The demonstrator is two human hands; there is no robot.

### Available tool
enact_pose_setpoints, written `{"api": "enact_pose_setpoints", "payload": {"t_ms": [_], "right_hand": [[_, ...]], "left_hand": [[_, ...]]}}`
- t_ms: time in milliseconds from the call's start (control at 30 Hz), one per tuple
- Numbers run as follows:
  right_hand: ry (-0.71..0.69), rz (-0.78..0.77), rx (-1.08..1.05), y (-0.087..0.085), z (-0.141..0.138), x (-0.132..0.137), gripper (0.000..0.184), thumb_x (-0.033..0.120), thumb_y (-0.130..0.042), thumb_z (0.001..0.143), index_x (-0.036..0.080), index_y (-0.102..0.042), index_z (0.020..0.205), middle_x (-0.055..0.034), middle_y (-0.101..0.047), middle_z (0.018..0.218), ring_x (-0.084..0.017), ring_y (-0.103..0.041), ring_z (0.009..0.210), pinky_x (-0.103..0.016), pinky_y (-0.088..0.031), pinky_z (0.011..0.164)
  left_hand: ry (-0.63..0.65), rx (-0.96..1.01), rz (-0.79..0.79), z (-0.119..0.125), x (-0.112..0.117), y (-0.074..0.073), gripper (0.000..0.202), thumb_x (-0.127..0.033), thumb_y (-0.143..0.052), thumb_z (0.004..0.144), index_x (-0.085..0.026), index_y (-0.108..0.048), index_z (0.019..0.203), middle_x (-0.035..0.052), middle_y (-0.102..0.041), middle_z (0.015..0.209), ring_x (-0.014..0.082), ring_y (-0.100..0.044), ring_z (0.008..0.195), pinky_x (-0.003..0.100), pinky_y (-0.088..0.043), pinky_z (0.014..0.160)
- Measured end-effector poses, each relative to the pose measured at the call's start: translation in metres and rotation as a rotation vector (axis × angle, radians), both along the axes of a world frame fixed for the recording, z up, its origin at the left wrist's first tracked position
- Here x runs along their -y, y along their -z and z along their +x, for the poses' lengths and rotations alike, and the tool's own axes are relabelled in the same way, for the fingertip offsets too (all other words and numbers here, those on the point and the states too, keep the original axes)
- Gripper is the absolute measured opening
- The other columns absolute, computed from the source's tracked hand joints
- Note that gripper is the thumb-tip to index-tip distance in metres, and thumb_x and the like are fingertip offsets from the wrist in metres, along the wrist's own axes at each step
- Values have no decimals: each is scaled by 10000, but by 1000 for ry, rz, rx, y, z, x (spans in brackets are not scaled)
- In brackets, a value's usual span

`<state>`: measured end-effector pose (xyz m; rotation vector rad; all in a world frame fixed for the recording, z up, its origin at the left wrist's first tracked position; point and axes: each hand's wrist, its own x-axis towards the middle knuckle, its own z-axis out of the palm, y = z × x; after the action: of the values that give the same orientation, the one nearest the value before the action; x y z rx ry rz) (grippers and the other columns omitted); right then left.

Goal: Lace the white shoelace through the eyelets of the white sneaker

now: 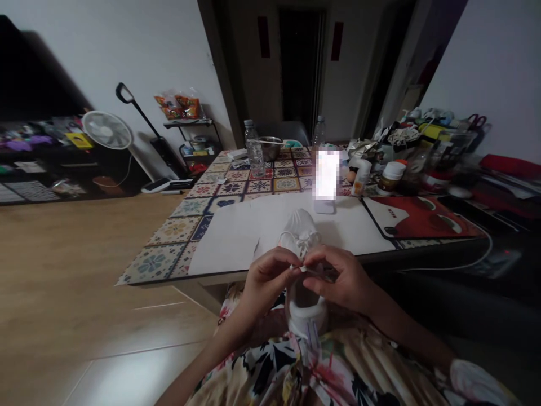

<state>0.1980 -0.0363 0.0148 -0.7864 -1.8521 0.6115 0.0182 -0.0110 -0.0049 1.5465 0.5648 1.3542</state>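
White shoe (301, 237) of matt cloth or leather-like upper, with a thin woven lace (303, 246) pinched between bare left hand (267, 276) and right hand (338, 276). Beneath, a smooth matt white sheet (236, 237), paper or plastic, over a glossy patterned tablecloth (181, 225), beside clear plastic bottles (253, 149) and a shiny metal bowl (270, 145). Below, soft floral-printed cloth (338, 372) on the lap and satin-sheen wood-look floor (63, 282).

Patterned tablecloth (203, 186) with white sheet (236, 231) on it, red mat (418, 217) at 3 o'clock. Two water bottles (255, 149) and metal bowl (270, 146) at 12. Fan (107, 131) at 10 o'clock, wood floor (63, 270) at 8.
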Motion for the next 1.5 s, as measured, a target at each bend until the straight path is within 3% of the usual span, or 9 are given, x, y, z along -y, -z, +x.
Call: {"api": "enact_pose_setpoints", "payload": {"t_ms": [333, 500, 633, 800, 900, 1000, 1200, 1367, 1500], "right_hand": [[69, -160, -293, 12, -8, -3, 41, 264, -606, 895, 236, -580, 880, 35, -619, 733, -103, -618, 596, -205, -503, 561], [86, 54, 50, 3, 1, -4, 214, 153, -611, 861, 246, -627, 1053, -37, -678, 978, -179, -639, 918, -317, -524, 821], [105, 183, 159, -1, 5, -5, 130, 144, -593, 882, 228, -651, 963, -57, -655, 941, -207, -593, 922, -366, -498, 824], [11, 77, 111, 3, 8, -9, 23, 207, -653, 868, 221, -641, 882, -48, -616, 950, -204, -569, 957, -363, -484, 845], [-50, 20, 101, 5, 8, -13, 50, 228, -680, 852, 223, -636, 875, -44, -618, 964, -201, -585, 957, -361, -486, 841], [56, 176, 110, 5, 7, -14, 82, 239, -696, 848, 236, -615, 832, -28, -643, 876, -205, -595, 897, -379, -461, 826], [173, 522, 377, 4, 7, -7, 211, 145, -589, 906, 293, -640, 1048, -16, -719, 996, -202, -627, 954, -414, -381, 941], [45, 517, 159, 0, 10, -8, 162, 178, -604, 899, 304, -687, 958, -1, -734, 884, -200, -642, 869, -404, -444, 860], [-215, 382, 75, -6, 12, -7, 90, 239, -628, 906, 274, -695, 857, -8, -732, 784, -191, -641, 786, -392, -482, 791]], "left_hand": [[46, -53, -121, 5, 3, 1, 189, -285, -746, 781, -156, -613, 743, 15, -603, 746, 130, -538, 717, 227, -435, 674], [47, 37, -259, 7, 1, -3, 231, -275, -785, 719, -151, -590, 711, -3, -592, 727, 103, -518, 659, 205, -418, 617], [26, 11, -226, 7, 0, -6, 141, -250, -780, 721, -160, -680, 763, 10, -651, 733, 118, -564, 673, 225, -452, 640], [-31, -103, -37, 2, -1, -9, 25, -205, -741, 751, -190, -757, 763, 36, -702, 743, 147, -602, 715, 271, -481, 723], [-55, -132, -51, 2, -2, -9, 56, -242, -747, 748, -187, -753, 736, 37, -698, 714, 147, -589, 678, 274, -480, 700], [-49, -140, -141, 3, -2, -8, 149, -320, -761, 738, -173, -742, 724, 44, -695, 704, 155, -586, 671, 271, -473, 666], [11, -114, -194, 2, -5, -7, 272, -419, -798, 697, -163, -712, 664, 27, -648, 664, 146, -548, 657, 264, -442, 666], [50, -54, -215, 3, -15, -1, 333, -431, -785, 704, -151, -646, 591, 5, -572, 625, 126, -491, 618, 246, -402, 621], [-72, -64, -267, 2, -27, 7, 298, -366, -769, 703, -149, -592, 602, -24, -531, 587, 105, -431, 576, 221, -346, 572]]}}
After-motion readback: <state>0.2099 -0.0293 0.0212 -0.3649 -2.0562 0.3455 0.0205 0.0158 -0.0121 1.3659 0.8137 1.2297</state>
